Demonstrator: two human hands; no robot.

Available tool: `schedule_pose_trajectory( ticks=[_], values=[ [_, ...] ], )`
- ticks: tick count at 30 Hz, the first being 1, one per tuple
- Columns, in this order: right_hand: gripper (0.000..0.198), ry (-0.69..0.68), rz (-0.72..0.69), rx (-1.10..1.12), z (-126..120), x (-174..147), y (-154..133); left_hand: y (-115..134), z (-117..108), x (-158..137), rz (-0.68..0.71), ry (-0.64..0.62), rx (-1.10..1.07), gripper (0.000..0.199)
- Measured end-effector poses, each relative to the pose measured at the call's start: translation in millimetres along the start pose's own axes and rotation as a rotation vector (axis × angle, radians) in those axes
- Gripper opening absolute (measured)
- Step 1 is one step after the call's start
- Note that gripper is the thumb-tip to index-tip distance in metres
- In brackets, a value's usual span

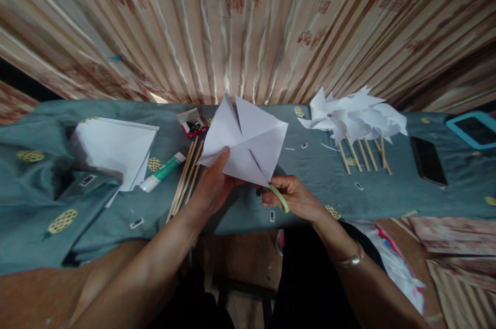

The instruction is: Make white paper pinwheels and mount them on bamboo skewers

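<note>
A square white paper sheet [258, 135] is held up in front of me, creased across, with slits running from its corners toward the centre. My left hand [217, 179] grips its lower left part, thumb on top and fingers underneath. My right hand [292, 197] is closed around scissors with a pale green handle [279, 199] at the sheet's lower right corner. The blades are mostly hidden by the paper, along a slit there. Below the sheet's left side lie several wooden sticks [184, 179].
Finished paper pinwheels [352, 114] on sticks lie to the right, beside a black phone [428, 161] and a blue-framed device [475, 129]. On the left are stacked white paper [116, 145], a glue tube [163, 172] and a small red box [191, 123] of metal pins. A pleated curtain [248, 34] hangs behind.
</note>
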State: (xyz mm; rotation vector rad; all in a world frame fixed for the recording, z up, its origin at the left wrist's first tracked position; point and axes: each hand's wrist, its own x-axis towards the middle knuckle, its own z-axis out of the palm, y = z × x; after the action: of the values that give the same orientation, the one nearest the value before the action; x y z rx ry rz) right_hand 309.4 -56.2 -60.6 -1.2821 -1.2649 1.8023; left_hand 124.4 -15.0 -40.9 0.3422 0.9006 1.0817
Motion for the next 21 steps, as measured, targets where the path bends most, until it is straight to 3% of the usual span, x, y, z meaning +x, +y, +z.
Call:
schedule_pose_trajectory(
  ticks=[21],
  values=[
    [0.045, 0.05, 0.047, 0.034, 1.2, 1.5, 5.1, -2.1, -0.3, 0.9, -0.019, 0.003, 0.015, 0.018]
  ],
)
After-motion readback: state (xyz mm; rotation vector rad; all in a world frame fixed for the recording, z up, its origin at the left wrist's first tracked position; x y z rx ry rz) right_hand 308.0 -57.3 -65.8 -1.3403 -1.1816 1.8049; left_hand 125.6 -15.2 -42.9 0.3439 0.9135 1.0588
